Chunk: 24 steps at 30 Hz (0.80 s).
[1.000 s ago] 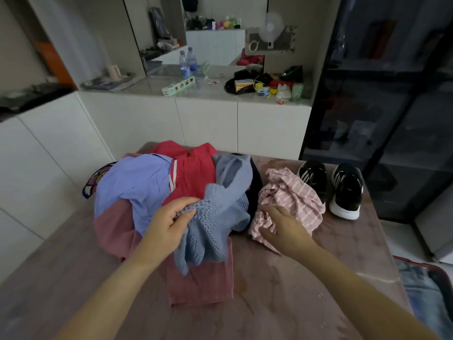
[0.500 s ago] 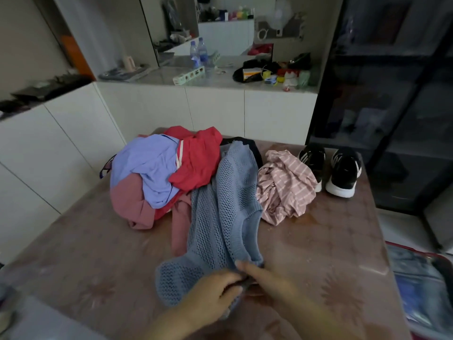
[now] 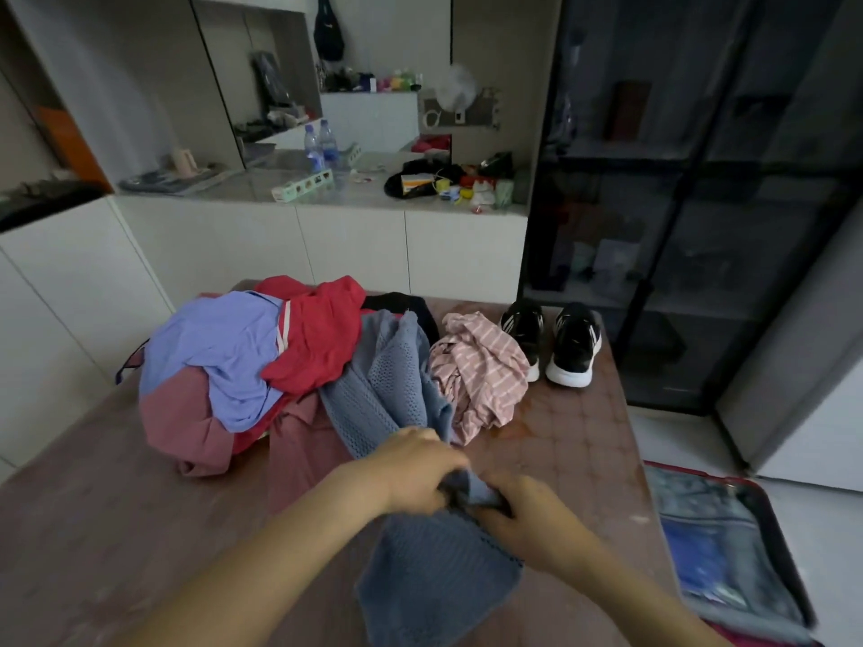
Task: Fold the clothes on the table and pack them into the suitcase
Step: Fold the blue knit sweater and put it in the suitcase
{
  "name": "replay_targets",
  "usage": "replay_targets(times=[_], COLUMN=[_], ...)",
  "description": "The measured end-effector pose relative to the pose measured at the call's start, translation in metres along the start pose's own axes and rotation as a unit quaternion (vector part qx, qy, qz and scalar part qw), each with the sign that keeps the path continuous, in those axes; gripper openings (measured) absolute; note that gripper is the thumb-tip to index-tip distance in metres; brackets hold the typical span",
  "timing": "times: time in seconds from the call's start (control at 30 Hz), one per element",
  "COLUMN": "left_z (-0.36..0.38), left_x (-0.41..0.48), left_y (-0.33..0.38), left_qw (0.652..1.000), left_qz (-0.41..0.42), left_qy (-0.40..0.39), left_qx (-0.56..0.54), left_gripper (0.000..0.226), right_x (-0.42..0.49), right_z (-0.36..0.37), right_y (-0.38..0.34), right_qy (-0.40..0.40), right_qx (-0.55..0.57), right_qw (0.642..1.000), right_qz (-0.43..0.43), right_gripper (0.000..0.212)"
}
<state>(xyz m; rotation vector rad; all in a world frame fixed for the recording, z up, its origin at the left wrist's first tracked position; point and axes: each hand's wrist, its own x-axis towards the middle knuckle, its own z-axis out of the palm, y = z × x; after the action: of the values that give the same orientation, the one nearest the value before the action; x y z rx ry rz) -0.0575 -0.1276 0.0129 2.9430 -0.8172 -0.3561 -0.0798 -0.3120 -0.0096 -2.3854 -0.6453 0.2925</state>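
Dragging the blue knit sweater [image 3: 397, 380] toward you could, I judge, pull the clothes pile [image 3: 224, 357] along, since its far half lies draped on it. Your left grip [image 3: 415, 464] and right grip [image 3: 527, 516] both pinch a bunched fold mid-sweater, as far as the blur shows. Its near half lies on the desk [image 3: 574, 459] below them.

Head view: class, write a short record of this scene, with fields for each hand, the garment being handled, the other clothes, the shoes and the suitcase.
Left hand: grips the blue knit garment
Right hand: grips the same garment, beside the left hand
Garment state: unfolded, stretched from the pile toward the person
Other clothes: lilac shirt, red garment, pink striped shirt, all unfolded on the table
Black trainers: a pair, at the table's far right
Suitcase: open, right of the table, holding bluish items
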Motion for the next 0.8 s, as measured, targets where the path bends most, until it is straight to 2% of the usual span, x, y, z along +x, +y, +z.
replay_targets(times=[0.1,0.23,0.4,0.47,0.53,0.63,0.7,0.73,0.8], left_z=[-0.012,-0.026,-0.045,-0.053,-0.063,-0.086,-0.100,-0.106,-0.116], left_x=[-0.002,-0.009,-0.027,-0.032,-0.038,-0.045,-0.048,-0.049,-0.052], left_y=[-0.003,-0.023,-0.083,-0.104,-0.119,-0.130,-0.132,-0.131,-0.132], left_qw=[0.998,0.990,0.987,0.989,0.983,0.940,0.926,0.931,0.957], left_qz=[-0.013,-0.053,-0.084,-0.082,-0.087,-0.078,-0.069,-0.064,-0.069], left_qy=[-0.030,-0.032,0.055,0.101,0.140,0.208,0.232,0.223,0.155], left_qx=[0.054,0.123,0.126,0.072,-0.077,-0.259,-0.290,-0.280,-0.237], left_gripper=[0.020,0.027,0.015,0.009,0.016,0.027,0.031,0.029,0.023], right_x=[-0.009,-0.011,-0.005,-0.002,0.000,0.005,0.010,0.013,0.015], right_z=[-0.024,-0.050,-0.083,-0.099,-0.117,-0.138,-0.145,-0.148,-0.156], right_y=[-0.014,-0.042,-0.066,-0.068,-0.067,-0.059,-0.049,-0.045,-0.040], right_qy=[0.028,0.062,0.131,0.176,0.204,0.204,0.212,0.228,0.279], right_qx=[-0.010,0.020,0.039,0.039,0.025,-0.084,-0.140,-0.148,-0.147], right_qw=[0.999,0.997,0.991,0.984,0.978,0.974,0.963,0.957,0.942], right_qz=[-0.014,-0.027,-0.002,0.014,0.025,0.058,0.093,0.103,0.116], right_gripper=[0.037,0.037,0.029,0.015,0.018,0.026,0.024,0.021,0.017])
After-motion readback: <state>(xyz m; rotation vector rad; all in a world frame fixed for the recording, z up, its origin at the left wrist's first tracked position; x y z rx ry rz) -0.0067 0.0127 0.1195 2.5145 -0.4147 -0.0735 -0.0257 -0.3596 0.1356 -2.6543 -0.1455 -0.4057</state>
